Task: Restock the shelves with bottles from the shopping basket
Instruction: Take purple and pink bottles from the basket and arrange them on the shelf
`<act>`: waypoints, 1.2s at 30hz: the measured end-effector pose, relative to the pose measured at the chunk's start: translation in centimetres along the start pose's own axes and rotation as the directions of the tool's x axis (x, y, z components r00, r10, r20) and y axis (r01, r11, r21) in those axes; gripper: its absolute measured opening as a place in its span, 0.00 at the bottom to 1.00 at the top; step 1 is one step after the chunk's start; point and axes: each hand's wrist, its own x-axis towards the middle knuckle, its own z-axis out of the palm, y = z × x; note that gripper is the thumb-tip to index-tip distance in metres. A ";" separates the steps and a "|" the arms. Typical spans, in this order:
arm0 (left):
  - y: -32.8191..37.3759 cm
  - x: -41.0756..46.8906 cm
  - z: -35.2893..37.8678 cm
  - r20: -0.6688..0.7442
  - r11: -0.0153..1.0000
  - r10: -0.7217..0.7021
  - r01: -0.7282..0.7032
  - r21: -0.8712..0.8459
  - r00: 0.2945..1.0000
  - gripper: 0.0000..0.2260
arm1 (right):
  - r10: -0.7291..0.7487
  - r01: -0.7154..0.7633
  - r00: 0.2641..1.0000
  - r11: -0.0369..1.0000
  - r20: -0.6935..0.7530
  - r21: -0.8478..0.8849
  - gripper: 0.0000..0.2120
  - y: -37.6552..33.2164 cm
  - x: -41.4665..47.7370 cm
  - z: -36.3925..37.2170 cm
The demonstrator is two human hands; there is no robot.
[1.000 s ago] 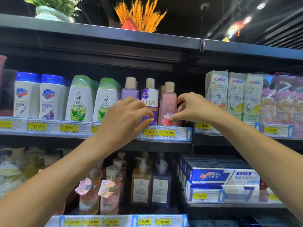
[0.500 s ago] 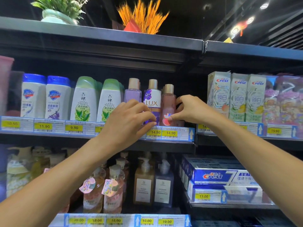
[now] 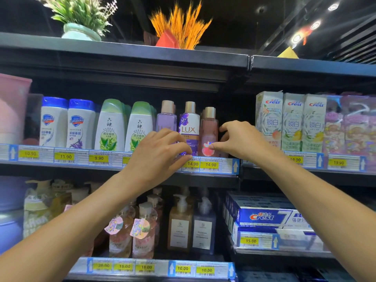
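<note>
Pink bottle [image 3: 208, 131] w/ gold cap stands upright on the middle shelf [image 3: 203, 180], at the right end of its row, just behind the yellow 14.90 price tag [image 3: 210, 165]. The right grip [image 3: 242, 139] is on it: thumb tip lies on the front, low, by the red-white flower print, and the curled fingers come round the bottle's right side, so the bottle sits btw thumb and fingers.

Just left of it, touching or almost, is the white-purple LUX bottle [image 3: 189, 127], then a lilac bottle [image 3: 165, 121], both upright w/ gold caps. The left grip [image 3: 160, 151] is in front of these two, back of hand to the camera, fingers curled down, tips near the LUX bottle's base and the price strip. I cannot tell if it holds or only touches sth.

Further left on the same shelf: two green-cap bottles [image 3: 110, 127], then two blue-cap bottles [image 3: 54, 123]. To the right, in the next bay, pale Crest boxes [image 3: 268, 119] stand upright.

Shelf below: pump bottles [image 3: 180, 222] in the middle, blue Crest cartons [image 3: 264, 217] stacked at right. On the top board: a green plant [image 3: 81, 15] in a pale pot and an orange plant [image 3: 181, 23].
</note>
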 end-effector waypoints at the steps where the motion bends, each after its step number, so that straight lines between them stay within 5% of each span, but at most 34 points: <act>1: 0.1 -0.2 -0.1 -0.001 1.000 -0.003 0.003 -0.005 1.000 0.12 | -0.017 0.017 1.000 1.000 -0.025 -0.001 0.30 0.0 -0.5 0.0; 8: 0.6 -3.6 -0.7 0.020 0.995 -0.096 0.095 0.015 0.995 0.19 | -0.206 0.260 0.926 0.956 -0.316 0.139 0.15 -1.2 -5.7 2.1; 21: 1.5 -20.7 -4.6 0.177 0.892 -0.414 0.360 0.272 0.893 0.27 | -0.403 0.551 0.825 0.727 -0.396 0.410 0.13 -10.9 -17.2 13.5; 29: 5.2 -35.2 -7.7 0.370 0.785 -0.614 0.488 0.382 0.697 0.28 | -0.558 0.489 0.825 0.624 -0.089 0.609 0.17 -17.2 -24.5 22.4; 36: 9.9 -48.1 -9.2 0.538 0.646 -0.756 0.561 0.518 0.373 0.28 | -0.679 0.422 0.713 0.616 0.176 0.666 0.19 -21.2 -32.3 30.5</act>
